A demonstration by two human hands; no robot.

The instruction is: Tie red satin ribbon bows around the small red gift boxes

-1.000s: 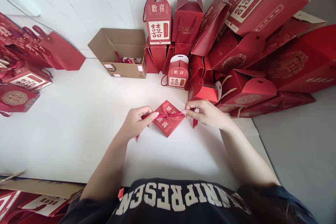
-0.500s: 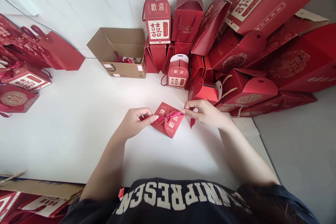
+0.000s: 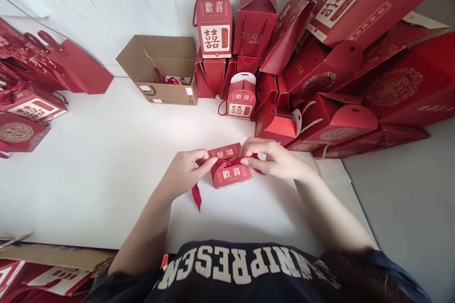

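A small red gift box with pale lettering sits on the white table between my hands. A dark red ribbon crosses the top of the box, with one tail hanging at its left side. My left hand is closed, pinching the ribbon at the box's upper left. On the other side my right hand pinches the ribbon near the top right of the box, and a ribbon end shows behind its fingers. The ribbon's crossing lies at the middle of the box top.
An open cardboard box with ribbon pieces stands at the back. Beside it, a small handled red box and stacked red gift boxes fill the right. Red bags stand at left; a carton lies below the near edge.
The gift box has turned from a diagonal position to nearly square with me. My hands have come slightly closer together along the ribbon, and a ribbon tail now hangs at the left.
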